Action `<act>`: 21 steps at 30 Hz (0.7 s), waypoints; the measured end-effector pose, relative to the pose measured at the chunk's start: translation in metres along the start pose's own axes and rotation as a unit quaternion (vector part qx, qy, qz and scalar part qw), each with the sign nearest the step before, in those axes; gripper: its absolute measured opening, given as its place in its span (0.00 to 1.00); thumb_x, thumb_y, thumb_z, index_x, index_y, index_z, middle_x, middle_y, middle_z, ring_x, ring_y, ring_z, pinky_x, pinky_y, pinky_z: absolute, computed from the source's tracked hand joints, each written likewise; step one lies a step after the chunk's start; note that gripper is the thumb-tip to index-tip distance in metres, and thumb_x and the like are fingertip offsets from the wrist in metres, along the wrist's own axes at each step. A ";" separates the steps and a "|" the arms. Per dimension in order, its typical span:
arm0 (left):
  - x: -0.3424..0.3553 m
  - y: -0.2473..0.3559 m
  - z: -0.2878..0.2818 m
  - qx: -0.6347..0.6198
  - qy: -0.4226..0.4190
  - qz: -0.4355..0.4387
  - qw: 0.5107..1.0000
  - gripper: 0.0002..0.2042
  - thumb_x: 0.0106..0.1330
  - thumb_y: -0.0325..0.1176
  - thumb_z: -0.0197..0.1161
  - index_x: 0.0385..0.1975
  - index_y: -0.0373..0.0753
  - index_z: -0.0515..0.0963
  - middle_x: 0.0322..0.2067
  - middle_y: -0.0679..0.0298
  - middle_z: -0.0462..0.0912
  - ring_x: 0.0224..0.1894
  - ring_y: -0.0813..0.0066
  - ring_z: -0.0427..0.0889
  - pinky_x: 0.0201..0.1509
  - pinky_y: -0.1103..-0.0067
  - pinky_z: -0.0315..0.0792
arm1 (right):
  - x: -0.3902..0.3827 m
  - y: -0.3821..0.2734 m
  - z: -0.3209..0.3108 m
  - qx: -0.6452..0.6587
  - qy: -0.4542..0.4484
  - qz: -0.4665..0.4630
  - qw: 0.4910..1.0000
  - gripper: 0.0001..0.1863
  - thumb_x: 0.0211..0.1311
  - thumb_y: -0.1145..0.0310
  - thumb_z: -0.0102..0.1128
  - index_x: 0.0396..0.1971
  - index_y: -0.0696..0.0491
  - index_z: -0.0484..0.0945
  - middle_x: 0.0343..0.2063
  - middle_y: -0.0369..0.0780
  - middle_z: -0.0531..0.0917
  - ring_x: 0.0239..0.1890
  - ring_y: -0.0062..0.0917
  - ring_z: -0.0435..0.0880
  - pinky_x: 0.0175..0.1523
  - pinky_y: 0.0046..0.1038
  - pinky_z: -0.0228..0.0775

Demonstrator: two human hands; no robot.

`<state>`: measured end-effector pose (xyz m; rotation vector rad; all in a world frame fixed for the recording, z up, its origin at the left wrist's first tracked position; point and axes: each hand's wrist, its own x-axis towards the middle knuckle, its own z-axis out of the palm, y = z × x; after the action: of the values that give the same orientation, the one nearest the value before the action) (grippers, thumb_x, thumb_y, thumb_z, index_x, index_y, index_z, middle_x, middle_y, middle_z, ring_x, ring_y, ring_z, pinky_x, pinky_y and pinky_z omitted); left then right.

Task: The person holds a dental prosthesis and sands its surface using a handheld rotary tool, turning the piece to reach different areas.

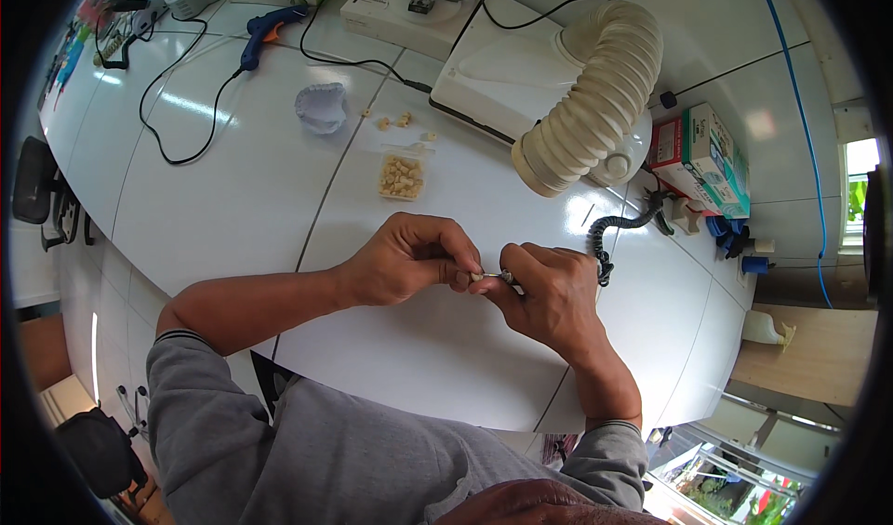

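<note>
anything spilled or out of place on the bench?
A few small cream tooth-shaped pieces lie loose on the white table, outside the small clear plastic box holding the rest. Nothing looks damaged.

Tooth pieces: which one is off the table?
The small piece pinched in the left hand against the right hand; others lie loose or in the tray.

On the white surface (pixel 233 190) sits a small clear box of little teeth (pixel 402 175). Near it lies a white mould of teeth (pixel 321 107). Farther back rest a blue glue gun (pixel 263 32) and a fat ribbed hose (pixel 595 93).
</note>
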<state>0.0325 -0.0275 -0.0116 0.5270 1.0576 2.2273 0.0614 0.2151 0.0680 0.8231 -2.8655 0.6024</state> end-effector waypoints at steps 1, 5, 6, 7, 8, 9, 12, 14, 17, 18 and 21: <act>0.000 0.000 0.000 0.007 0.003 -0.001 1.000 0.07 0.75 0.14 0.68 0.43 0.35 0.86 0.44 0.59 0.89 0.45 0.74 0.90 0.53 0.76 0.87 | 0.000 0.000 0.001 0.000 0.000 0.000 1.000 0.29 0.68 0.38 0.76 0.24 0.47 0.76 0.14 0.31 0.78 0.12 0.30 0.77 0.20 0.35 0.63; -0.001 0.001 0.002 0.006 0.008 -0.008 1.000 0.07 0.75 0.14 0.68 0.42 0.35 0.86 0.44 0.59 0.88 0.46 0.74 0.90 0.54 0.76 0.88 | -0.001 0.001 0.002 0.003 0.002 -0.002 1.000 0.29 0.68 0.38 0.75 0.24 0.47 0.76 0.14 0.31 0.78 0.13 0.30 0.77 0.20 0.34 0.63; 0.000 0.001 0.001 0.016 0.002 -0.005 1.000 0.07 0.75 0.14 0.68 0.42 0.36 0.86 0.44 0.59 0.88 0.46 0.74 0.90 0.54 0.76 0.88 | -0.001 0.001 0.002 0.003 -0.001 -0.002 1.000 0.29 0.68 0.38 0.75 0.24 0.47 0.76 0.14 0.31 0.78 0.13 0.30 0.77 0.20 0.34 0.63; 0.000 0.001 0.001 0.027 -0.003 -0.002 1.000 0.07 0.76 0.14 0.68 0.42 0.36 0.86 0.44 0.60 0.88 0.46 0.74 0.90 0.55 0.76 0.88 | -0.001 0.001 0.002 0.003 -0.001 -0.001 1.000 0.29 0.68 0.38 0.75 0.24 0.47 0.76 0.14 0.31 0.78 0.13 0.30 0.77 0.20 0.34 0.63; 0.000 0.002 0.001 0.027 -0.003 -0.002 1.000 0.07 0.76 0.14 0.68 0.42 0.36 0.86 0.44 0.60 0.88 0.46 0.74 0.90 0.55 0.76 0.88 | -0.001 0.001 0.002 0.004 -0.003 -0.003 1.000 0.29 0.68 0.38 0.75 0.24 0.47 0.75 0.14 0.31 0.78 0.13 0.30 0.77 0.20 0.34 0.64; -0.001 0.002 0.001 0.028 -0.003 -0.002 1.000 0.07 0.76 0.15 0.68 0.42 0.36 0.86 0.44 0.60 0.88 0.46 0.75 0.90 0.55 0.76 0.88 | -0.001 0.000 0.001 0.005 -0.006 -0.005 1.000 0.29 0.68 0.38 0.75 0.24 0.47 0.75 0.14 0.31 0.77 0.13 0.30 0.77 0.21 0.34 0.64; 0.000 0.003 0.002 0.025 -0.005 -0.001 1.000 0.06 0.76 0.15 0.68 0.42 0.36 0.85 0.44 0.60 0.88 0.46 0.75 0.90 0.55 0.76 0.88 | -0.001 0.001 0.002 0.007 -0.001 -0.008 1.000 0.29 0.68 0.38 0.74 0.24 0.47 0.75 0.14 0.31 0.77 0.13 0.30 0.77 0.21 0.34 0.64; 0.000 0.003 0.002 0.020 -0.006 -0.001 1.000 0.06 0.76 0.15 0.68 0.42 0.36 0.85 0.44 0.60 0.88 0.46 0.75 0.90 0.55 0.76 0.88 | 0.000 0.001 0.002 0.007 0.001 -0.009 1.000 0.29 0.69 0.38 0.74 0.24 0.47 0.75 0.14 0.31 0.77 0.13 0.30 0.77 0.21 0.34 0.64; 0.000 0.003 0.002 0.029 -0.015 0.001 0.999 0.08 0.78 0.13 0.63 0.45 0.35 0.84 0.42 0.62 0.88 0.43 0.76 0.86 0.54 0.74 0.84 | 0.000 0.001 0.002 0.009 0.001 -0.010 1.000 0.29 0.69 0.38 0.74 0.23 0.47 0.75 0.14 0.31 0.77 0.13 0.29 0.77 0.21 0.34 0.64; 0.000 0.002 0.001 0.022 -0.010 -0.005 1.000 0.07 0.77 0.14 0.65 0.44 0.36 0.84 0.43 0.61 0.88 0.44 0.76 0.88 0.54 0.75 0.86 | 0.000 0.001 0.002 0.010 0.001 -0.012 1.000 0.29 0.69 0.38 0.74 0.23 0.47 0.75 0.14 0.31 0.77 0.13 0.29 0.77 0.21 0.34 0.64; -0.001 0.002 0.001 0.021 -0.004 -0.012 1.000 0.06 0.76 0.16 0.68 0.42 0.36 0.85 0.44 0.60 0.88 0.46 0.75 0.90 0.55 0.77 0.88 | -0.001 0.002 0.004 0.009 0.002 -0.015 1.000 0.29 0.69 0.38 0.74 0.23 0.47 0.75 0.14 0.31 0.77 0.13 0.29 0.77 0.21 0.34 0.64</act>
<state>0.0326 -0.0287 -0.0094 0.5393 1.1036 2.1834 0.0610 0.2157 0.0633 0.8661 -2.8426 0.6275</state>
